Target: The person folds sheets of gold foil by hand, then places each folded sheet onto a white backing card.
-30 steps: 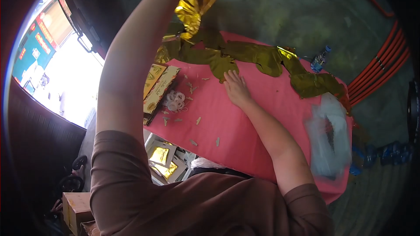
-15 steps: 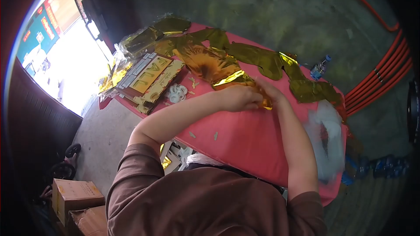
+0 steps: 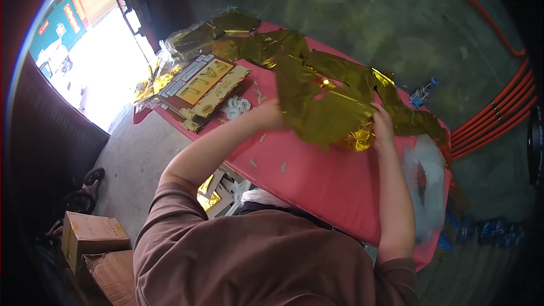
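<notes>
A flat gold foil balloon (image 3: pixel 326 113) hangs spread between my two hands above the table. Its right edge is pinched in the fingers of my right hand (image 3: pixel 383 126), above a crumpled shiny fold. My left hand (image 3: pixel 271 115) is closed at the balloon's left edge, its fingertips hidden behind the foil. Several more flat gold foil pieces (image 3: pixel 340 69) lie along the far side of the pink-covered table (image 3: pixel 334 187). Near my left forearm lies a coil of white ribbon or tape (image 3: pixel 237 106), with small pale scraps around it.
Printed cards with the word FALL (image 3: pixel 208 82) lie at the table's left, beside clear plastic wrapping (image 3: pixel 170 56). A water bottle (image 3: pixel 422 93) stands at the far right edge. Clear plastic (image 3: pixel 425 181) covers the right end. Cardboard boxes (image 3: pixel 93 232) sit on the floor at lower left.
The bunched gold foil balloon has been lifted and spread out between my hands. My left hand has moved left, my right hand slightly right, so they are farther apart.
</notes>
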Action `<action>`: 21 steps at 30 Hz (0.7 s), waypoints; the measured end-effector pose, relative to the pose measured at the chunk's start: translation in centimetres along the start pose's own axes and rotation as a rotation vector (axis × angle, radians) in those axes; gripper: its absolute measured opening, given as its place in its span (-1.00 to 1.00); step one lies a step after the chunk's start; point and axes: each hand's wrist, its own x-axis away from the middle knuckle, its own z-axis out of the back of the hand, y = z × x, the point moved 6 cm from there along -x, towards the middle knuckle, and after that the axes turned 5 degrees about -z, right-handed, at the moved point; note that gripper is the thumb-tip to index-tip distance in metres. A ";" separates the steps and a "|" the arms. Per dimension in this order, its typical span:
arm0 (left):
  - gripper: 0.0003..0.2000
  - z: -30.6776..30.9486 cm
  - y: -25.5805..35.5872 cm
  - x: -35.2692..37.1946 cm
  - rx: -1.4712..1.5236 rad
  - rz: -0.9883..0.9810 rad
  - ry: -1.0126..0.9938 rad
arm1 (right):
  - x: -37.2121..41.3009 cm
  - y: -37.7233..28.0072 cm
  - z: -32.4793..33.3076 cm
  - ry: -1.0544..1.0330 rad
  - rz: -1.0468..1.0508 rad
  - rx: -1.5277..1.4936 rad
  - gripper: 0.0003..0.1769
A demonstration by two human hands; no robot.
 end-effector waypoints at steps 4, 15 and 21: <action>-0.64 -4.2 -11.0 6.6 -0.054 0.878 -0.590 | 1.5 0.9 1.6 0.030 -0.080 0.023 -0.79; -0.44 -4.9 -22.8 9.5 -0.392 1.153 -0.537 | 8.2 -0.2 1.8 -0.154 -0.308 -0.426 -0.69; -0.46 -4.6 -17.9 6.3 -0.244 0.666 -0.103 | 8.3 4.7 10.2 0.012 -0.431 -0.436 -0.69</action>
